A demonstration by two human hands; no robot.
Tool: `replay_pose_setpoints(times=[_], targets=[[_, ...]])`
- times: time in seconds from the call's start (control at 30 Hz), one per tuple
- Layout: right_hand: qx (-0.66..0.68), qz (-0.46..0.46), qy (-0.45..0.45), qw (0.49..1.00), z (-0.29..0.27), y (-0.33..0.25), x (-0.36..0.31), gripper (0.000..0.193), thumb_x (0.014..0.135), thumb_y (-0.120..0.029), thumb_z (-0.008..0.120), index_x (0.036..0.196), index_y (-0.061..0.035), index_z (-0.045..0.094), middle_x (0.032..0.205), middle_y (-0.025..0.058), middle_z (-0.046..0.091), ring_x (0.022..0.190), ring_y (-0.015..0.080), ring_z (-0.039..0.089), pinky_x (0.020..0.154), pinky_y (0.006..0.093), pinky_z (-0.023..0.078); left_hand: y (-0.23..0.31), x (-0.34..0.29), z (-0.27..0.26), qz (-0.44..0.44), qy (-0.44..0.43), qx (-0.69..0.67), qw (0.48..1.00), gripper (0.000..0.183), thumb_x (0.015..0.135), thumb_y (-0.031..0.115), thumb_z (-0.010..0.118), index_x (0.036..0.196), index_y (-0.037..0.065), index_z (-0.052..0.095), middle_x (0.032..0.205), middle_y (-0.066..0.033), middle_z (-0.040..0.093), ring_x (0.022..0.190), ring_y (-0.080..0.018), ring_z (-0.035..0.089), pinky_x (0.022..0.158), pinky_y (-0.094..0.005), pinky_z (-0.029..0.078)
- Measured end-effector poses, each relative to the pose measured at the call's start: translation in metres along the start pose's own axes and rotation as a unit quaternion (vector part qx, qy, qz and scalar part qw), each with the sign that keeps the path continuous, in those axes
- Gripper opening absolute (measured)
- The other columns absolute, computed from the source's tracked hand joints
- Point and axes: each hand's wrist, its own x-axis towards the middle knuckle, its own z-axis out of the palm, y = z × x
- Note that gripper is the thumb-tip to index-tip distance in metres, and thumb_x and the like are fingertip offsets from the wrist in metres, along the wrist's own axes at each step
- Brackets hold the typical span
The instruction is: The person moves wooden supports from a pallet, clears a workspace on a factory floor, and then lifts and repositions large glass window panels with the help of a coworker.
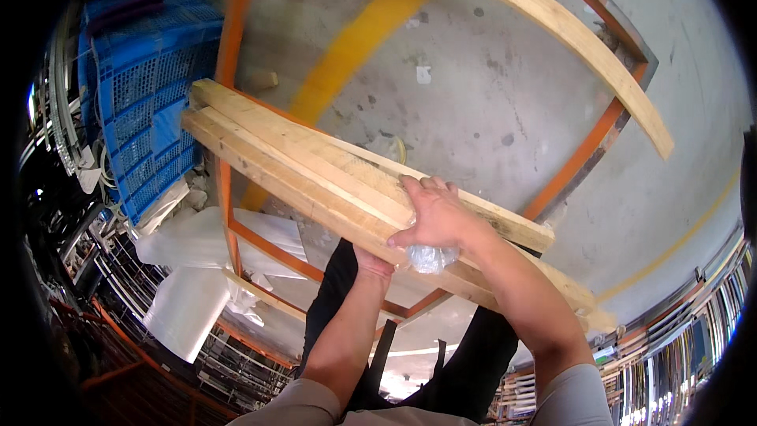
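A stack of long wooden boards (pixel 315 154) lies slantwise in front of me, from the far left to the near right. My right hand (pixel 438 217) is over the middle of the stack, thumb on the near side and fingers curled across the top, gripping it. Below that palm a crumpled bunch of clear plastic film (pixel 430 258) lies against the wood. My left hand (pixel 374 263) reaches under the near edge of the same boards; its fingers are hidden beneath them.
An orange metal frame (pixel 579 154) surrounds and supports the stack. Another wooden board (pixel 544 20) lies across its far right. To the left stand a blue plastic crate (pixel 150 95) and white sheet rolls (pixel 185 308). A yellow stripe (pixel 371 28) crosses the grey floor; racks of long strips (pixel 678 347) stand nearby.
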Motion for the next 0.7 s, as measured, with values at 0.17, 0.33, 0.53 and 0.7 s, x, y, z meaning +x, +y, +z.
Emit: replay_pose_setpoints(times=[0.17,0.33,0.53,0.7], targets=[[-0.037,0.023,0.029,0.999,0.013,0.023,0.029,0.107,0.053,-0.046,0.082,0.137,-0.0015,0.033,0.143,0.0257,0.026,0.135,0.0395,0.025,0.103,0.0666,0.018,-0.012,0.029,-0.005,0.003,-0.012,-0.067,0.998,0.055,0.095,0.043,0.035,0.137,0.008,0.039,0.135,-0.0126,0.047,0.122,-0.0293,0.048,0.100,-0.0421,0.043],[0.132,0.016,-0.046,0.990,0.004,0.053,0.059,0.106,0.053,-0.037,0.085,0.138,-0.0033,0.030,0.130,0.0246,0.048,0.123,0.0371,0.045,0.102,0.0444,0.036,-0.018,0.048,-0.013,-0.024,-0.002,-0.073,0.997,0.052,0.095,0.042,0.034,0.135,0.010,0.042,0.132,-0.0103,0.049,0.119,-0.0286,0.050,0.095,-0.0426,0.045],[0.086,-0.004,-0.062,0.994,-0.003,0.040,0.050,0.103,0.055,-0.035,0.084,0.137,-0.0020,0.031,0.120,0.0254,0.056,0.113,0.0369,0.053,0.097,0.0388,0.041,-0.006,0.025,0.002,-0.049,0.007,-0.067,0.996,0.052,0.095,0.043,0.034,0.135,0.011,0.042,0.131,-0.0096,0.051,0.118,-0.0283,0.050,0.094,-0.0432,0.046],[0.075,-0.001,-0.099,0.992,-0.021,-0.022,-0.005,0.103,0.057,-0.039,0.083,0.136,0.0014,0.030,0.121,0.0266,0.055,0.114,0.0372,0.053,0.096,0.0397,0.042,0.019,-0.040,0.007,-0.103,0.051,-0.040,0.993,0.055,0.094,0.048,0.037,0.135,0.011,0.042,0.132,-0.0094,0.050,0.118,-0.0272,0.051,0.097,-0.0421,0.043]])
